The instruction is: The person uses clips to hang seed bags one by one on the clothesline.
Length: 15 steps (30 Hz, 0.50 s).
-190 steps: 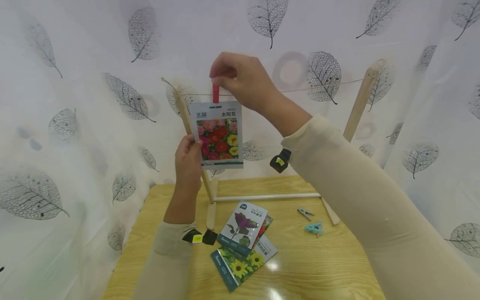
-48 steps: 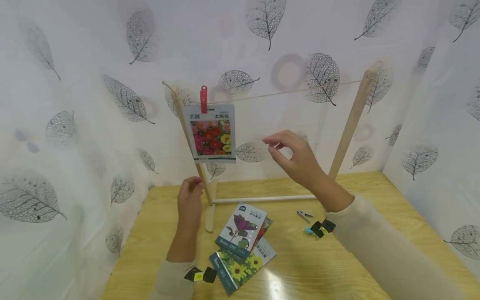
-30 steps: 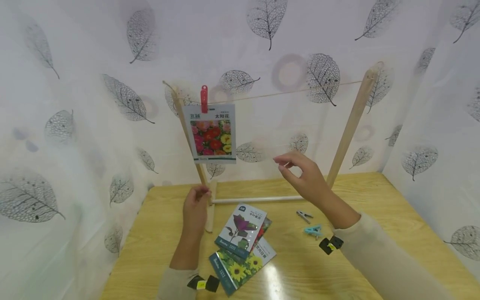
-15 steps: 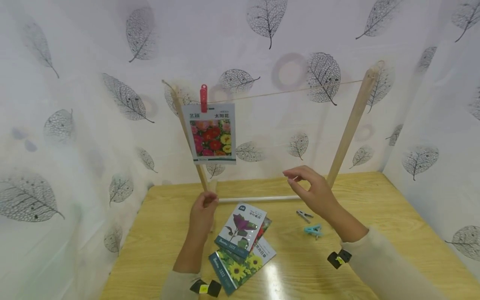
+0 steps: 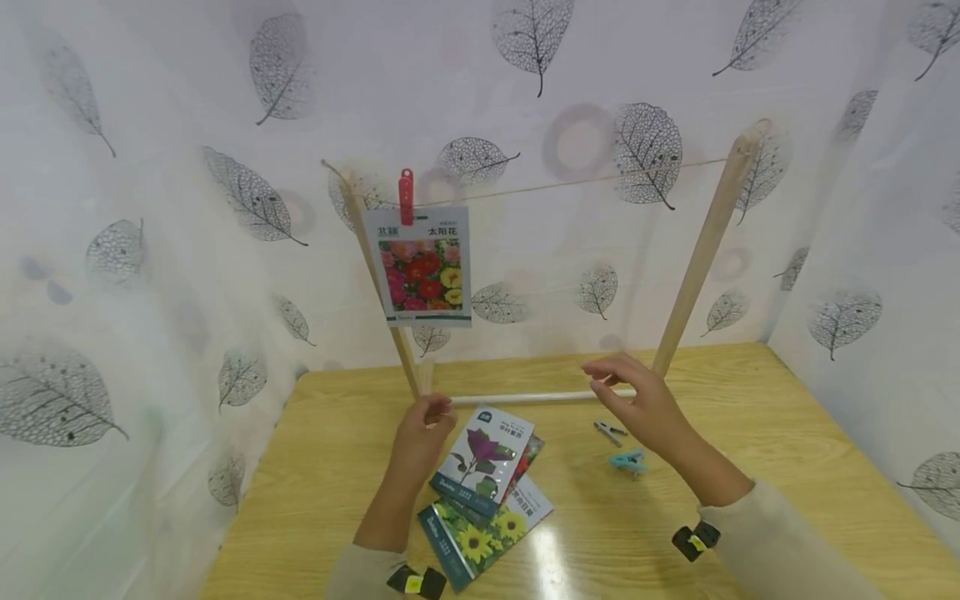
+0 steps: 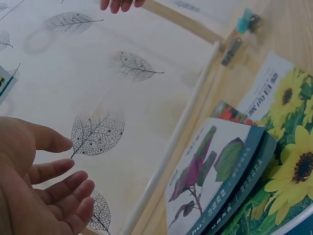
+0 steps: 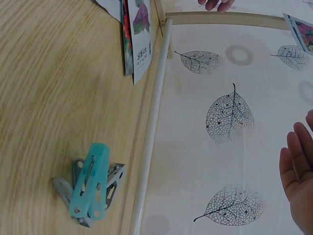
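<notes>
Packets (image 5: 480,458) near left fingers (image 6: 53,170), slightly apart

Head view forward and down; wrist views nearer (seemingly sideways), packet pile (image 5: 483,492) shared.

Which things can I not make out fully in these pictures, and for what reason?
Head view: the red-patterned packet, mostly covered by the purple-leaf packet.
Head view: the hanging packet; its finest print is too small to read.
Right wrist view: the right hand, cut off by the right edge.
</notes>
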Tool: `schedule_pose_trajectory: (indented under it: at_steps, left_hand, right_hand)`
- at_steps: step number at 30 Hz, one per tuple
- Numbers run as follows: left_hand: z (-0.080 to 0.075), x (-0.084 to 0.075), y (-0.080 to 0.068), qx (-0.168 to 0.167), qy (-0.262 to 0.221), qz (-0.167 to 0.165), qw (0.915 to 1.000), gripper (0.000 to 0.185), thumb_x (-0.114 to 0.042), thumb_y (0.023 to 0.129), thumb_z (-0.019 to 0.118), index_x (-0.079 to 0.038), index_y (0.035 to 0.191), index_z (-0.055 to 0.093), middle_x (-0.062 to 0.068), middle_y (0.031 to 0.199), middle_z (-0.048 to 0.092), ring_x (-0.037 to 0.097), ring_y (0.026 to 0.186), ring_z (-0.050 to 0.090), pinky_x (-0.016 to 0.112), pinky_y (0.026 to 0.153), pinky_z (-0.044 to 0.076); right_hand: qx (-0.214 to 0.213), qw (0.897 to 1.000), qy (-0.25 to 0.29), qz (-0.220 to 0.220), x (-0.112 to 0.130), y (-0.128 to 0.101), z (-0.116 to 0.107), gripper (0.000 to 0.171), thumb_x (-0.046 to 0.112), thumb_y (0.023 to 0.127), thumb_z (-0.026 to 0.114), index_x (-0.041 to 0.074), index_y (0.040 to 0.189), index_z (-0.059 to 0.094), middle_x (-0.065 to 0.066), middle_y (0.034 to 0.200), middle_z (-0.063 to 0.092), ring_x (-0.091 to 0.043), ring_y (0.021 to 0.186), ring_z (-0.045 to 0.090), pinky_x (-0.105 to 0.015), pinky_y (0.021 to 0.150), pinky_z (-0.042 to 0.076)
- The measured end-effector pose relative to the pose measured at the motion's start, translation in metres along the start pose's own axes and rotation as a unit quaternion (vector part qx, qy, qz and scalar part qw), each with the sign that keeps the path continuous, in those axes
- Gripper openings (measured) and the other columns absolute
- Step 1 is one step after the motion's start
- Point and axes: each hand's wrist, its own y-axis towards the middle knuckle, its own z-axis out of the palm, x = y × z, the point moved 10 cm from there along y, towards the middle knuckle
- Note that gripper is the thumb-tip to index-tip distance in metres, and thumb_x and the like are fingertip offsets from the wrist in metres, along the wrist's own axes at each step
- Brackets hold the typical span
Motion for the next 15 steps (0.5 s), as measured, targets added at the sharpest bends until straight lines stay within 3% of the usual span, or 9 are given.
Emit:
schedule_pose_trajectory:
  at_steps: [5, 10, 15]
  left_hand:
    - [0.004, 0.000, -0.001, 0.000, 0.026, 0.017, 0.9995, 0.029, -0.016, 0.093, 0.067, -0.006, 0.121, 0.064, 0.013, 0.120, 0.067, 0.026, 0.109, 0.064, 0.034, 0.086, 0.053]
    - [0.009, 0.003, -0.003, 0.010, 0.072, 0.015, 0.9973, 0.036, -0.019, 0.093, 0.069, -0.006, 0.126, 0.063, 0.014, 0.124, 0.066, 0.029, 0.114, 0.062, 0.044, 0.091, 0.054]
    - [0.014, 0.007, -0.004, 0.018, 0.105, 0.014, 0.9942, 0.039, -0.022, 0.092, 0.071, -0.008, 0.127, 0.063, 0.010, 0.124, 0.066, 0.029, 0.115, 0.061, 0.050, 0.097, 0.052]
  right_hand:
    - [0.015, 1.000, -0.010, 0.012, -0.012, -0.010, 0.003, 0.029, 0.004, 0.096, 0.066, 0.015, 0.123, 0.069, -0.002, 0.117, 0.071, -0.010, 0.099, 0.064, -0.024, 0.086, 0.054]
    - [0.036, 0.998, -0.015, 0.039, -0.024, -0.023, 0.006, 0.030, 0.008, 0.098, 0.065, 0.016, 0.127, 0.067, 0.003, 0.120, 0.069, -0.007, 0.102, 0.063, -0.020, 0.086, 0.053]
    - [0.052, 0.996, -0.024, 0.063, -0.034, -0.035, 0.008, 0.030, 0.013, 0.099, 0.065, 0.015, 0.129, 0.066, 0.004, 0.121, 0.067, -0.007, 0.102, 0.063, -0.030, 0.088, 0.056]
